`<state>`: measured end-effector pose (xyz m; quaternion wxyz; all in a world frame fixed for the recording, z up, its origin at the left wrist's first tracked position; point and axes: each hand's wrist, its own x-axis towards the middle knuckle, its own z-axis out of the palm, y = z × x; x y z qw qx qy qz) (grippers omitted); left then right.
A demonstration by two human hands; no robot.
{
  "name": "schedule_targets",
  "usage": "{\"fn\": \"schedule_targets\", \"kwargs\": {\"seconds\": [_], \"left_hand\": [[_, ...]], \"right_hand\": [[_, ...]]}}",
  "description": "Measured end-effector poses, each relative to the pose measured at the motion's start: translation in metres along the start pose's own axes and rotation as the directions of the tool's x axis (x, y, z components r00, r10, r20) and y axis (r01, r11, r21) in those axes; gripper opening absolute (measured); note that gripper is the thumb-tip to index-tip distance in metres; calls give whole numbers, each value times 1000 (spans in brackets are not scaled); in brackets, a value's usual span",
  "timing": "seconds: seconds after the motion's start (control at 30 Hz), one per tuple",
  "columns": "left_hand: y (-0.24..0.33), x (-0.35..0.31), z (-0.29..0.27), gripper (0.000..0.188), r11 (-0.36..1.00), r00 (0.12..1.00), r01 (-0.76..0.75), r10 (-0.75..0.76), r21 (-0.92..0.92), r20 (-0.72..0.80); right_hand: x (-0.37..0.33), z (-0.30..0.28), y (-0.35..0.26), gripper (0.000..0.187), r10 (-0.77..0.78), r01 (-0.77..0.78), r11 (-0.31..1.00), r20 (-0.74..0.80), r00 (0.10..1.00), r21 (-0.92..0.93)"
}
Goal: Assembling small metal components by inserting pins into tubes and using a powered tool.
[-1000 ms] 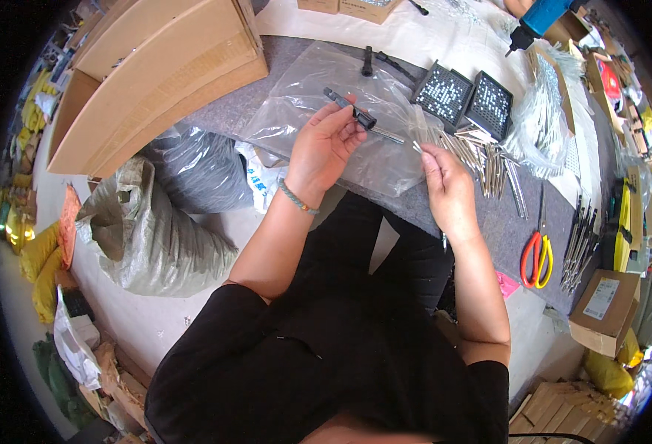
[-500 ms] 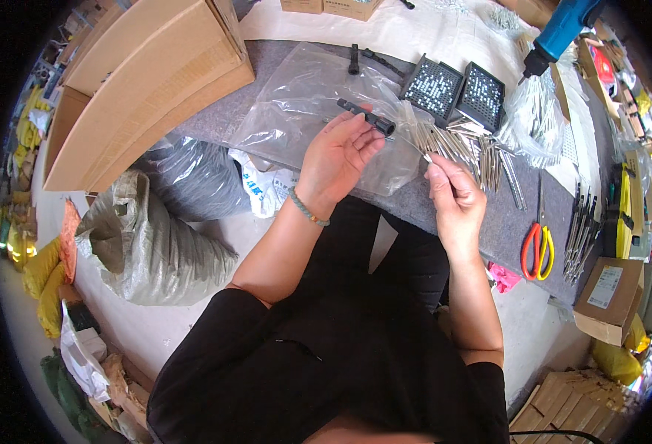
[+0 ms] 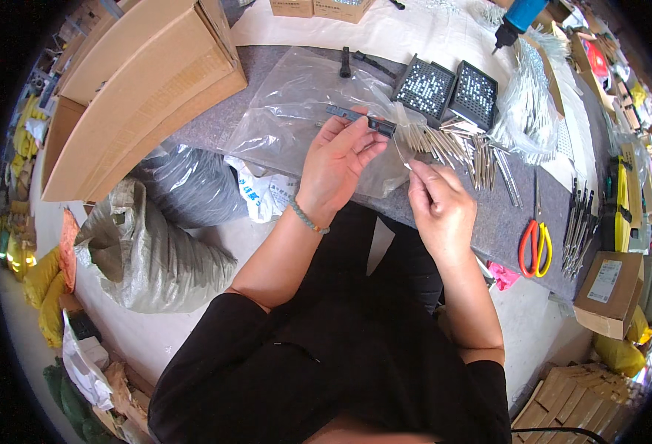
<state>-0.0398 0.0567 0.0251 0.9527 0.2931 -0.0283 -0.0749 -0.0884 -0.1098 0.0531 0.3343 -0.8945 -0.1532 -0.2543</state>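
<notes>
My left hand is closed around a short black tubular part, held tilted above a clear plastic bag. Its open-looking end points to the right. In my right hand, thumb and fingers pinch a thin silvery rod. The rod's upper end reaches close to the black part; whether they touch, I cannot tell. Behind my right hand lies a pile of slim metal rods. Farther back, two black perforated trays hold many small shiny pieces. Two more black parts rest on the bag.
A blue power screwdriver hangs at the upper right. Scissors with red and yellow handles lie near the table's right edge, beside several dark-tipped rods. A large cardboard box stands at left, above a woven sack.
My right hand has moved left with the thin rod, nearer the black part. The black part has turned slightly in my left hand. The whole view has shifted a little.
</notes>
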Motion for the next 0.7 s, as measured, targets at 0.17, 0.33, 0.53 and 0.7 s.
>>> {"fn": "schedule_targets", "kwargs": {"seconds": [0.17,0.33,0.53,0.7], "left_hand": [[-3,-2,4,20,987,995,1,15,159,-102],[-9,-3,5,29,995,999,1,2,101,-35],[-22,-8,13,37,999,990,-45,47,-15,133],[-29,-11,23,45,996,991,-55,46,68,127]], "right_hand": [[0,-3,-4,18,-21,21,999,16,1000,-32],[-4,-4,0,14,207,-193,940,-20,978,280],[-9,-3,0,15,494,-526,342,327,806,779],[-8,-1,-1,18,491,-522,143,397,775,841]]}}
